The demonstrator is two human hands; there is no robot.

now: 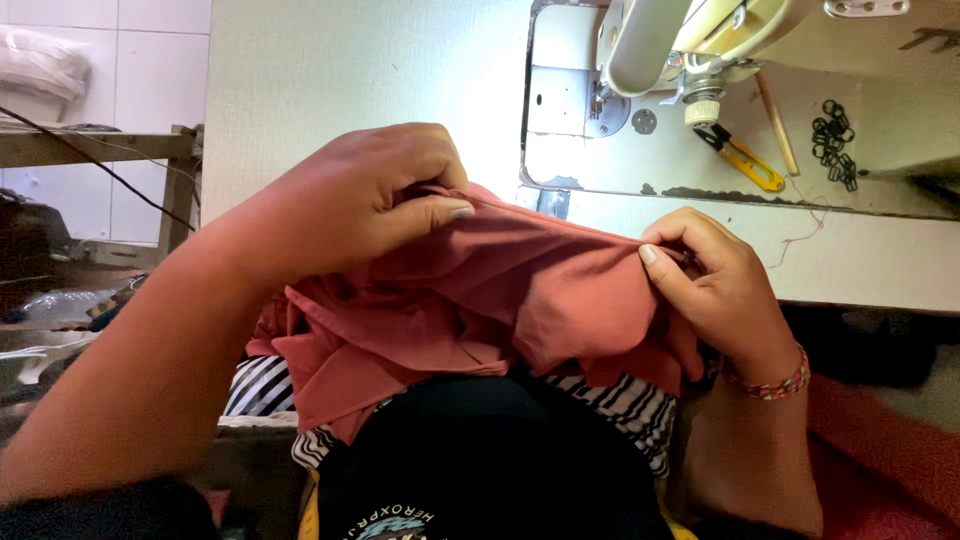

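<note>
a: we pinch the soft terracotta-red cloth [480, 300] in our left hand [350, 205], fingers closed on its folded edge.

b: our right hand [715, 285] grips the same edge; the cloth bunches over our lap, before the cream sewing machine [700, 40].

Bright machine-lamp glare, dim foreground, sharp focus

A sewing machine [700, 40] is seen at the far right, with yellow-handled snips [745, 160] and small black rings [836, 140] laid near it on the table [860, 255].
</note>
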